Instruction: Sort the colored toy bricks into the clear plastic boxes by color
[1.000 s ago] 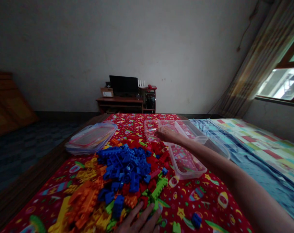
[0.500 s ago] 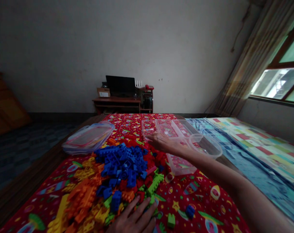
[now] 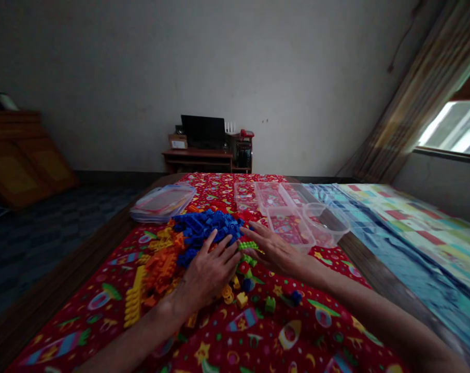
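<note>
A heap of plastic building bricks (image 3: pixel 188 243) lies on a red patterned cloth (image 3: pixel 258 331), with blue ones at the back, orange and yellow at the left, green and red at the right. My left hand (image 3: pixel 209 267) rests flat on the heap's near side, fingers spread. Beside it, my right hand (image 3: pixel 271 248) lies open on the bricks at the heap's right edge, fingertips next to a green brick (image 3: pixel 248 245). Neither hand holds anything.
Clear plastic tubs (image 3: pixel 293 217) stand behind my right hand, and a stack of clear lids (image 3: pixel 162 202) lies at the back left. Loose bricks (image 3: pixel 269 303) are scattered in front of the heap. A checked mat (image 3: pixel 425 233) lies at the right, a desk with a monitor (image 3: pixel 203 132) by the wall.
My right hand came back from the tubs to the heap's right side. My left hand slid forward onto the bricks. The camera view shifted back.
</note>
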A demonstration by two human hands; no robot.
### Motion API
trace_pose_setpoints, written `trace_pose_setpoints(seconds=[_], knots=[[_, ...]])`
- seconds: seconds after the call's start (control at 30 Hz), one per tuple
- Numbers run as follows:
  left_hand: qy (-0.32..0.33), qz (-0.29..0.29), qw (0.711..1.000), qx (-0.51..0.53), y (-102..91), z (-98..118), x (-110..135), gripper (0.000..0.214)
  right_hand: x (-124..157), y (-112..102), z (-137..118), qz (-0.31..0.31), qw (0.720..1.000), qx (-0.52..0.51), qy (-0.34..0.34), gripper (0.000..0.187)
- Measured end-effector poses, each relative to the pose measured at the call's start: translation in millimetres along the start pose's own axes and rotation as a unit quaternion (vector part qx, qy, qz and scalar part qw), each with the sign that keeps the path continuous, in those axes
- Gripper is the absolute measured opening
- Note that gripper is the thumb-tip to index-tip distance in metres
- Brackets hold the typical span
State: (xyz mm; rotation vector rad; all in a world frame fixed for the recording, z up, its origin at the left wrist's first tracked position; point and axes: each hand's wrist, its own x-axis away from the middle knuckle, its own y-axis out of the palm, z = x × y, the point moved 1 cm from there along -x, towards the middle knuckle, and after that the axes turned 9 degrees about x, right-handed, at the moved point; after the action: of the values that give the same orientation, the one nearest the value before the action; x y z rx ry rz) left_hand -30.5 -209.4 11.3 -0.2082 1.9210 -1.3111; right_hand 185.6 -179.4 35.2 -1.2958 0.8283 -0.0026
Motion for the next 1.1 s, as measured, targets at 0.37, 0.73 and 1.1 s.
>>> trace_pose_setpoints(seconds=[0.37,0.73,1.1], knots=[[-0.053,-0.030,0.997,0.041,-13.5,-26.2,4.0,0.037,135.3,-6.0,-38.3,-0.189,0.970,0.060,0.138,0.071],[-0.009,-0.046,0.999,0.006,-20.8,-16.3,44.1,0.044,40.3,50.4,-35.8,-0.005,0.999,-0.015,0.032,0.063],[-0.038,0.009,0.999,0.008,-8.8,-11.4,59.2,0.040,54.3,-19.0,47.2,0.006,0.978,0.160,0.137,0.035]])
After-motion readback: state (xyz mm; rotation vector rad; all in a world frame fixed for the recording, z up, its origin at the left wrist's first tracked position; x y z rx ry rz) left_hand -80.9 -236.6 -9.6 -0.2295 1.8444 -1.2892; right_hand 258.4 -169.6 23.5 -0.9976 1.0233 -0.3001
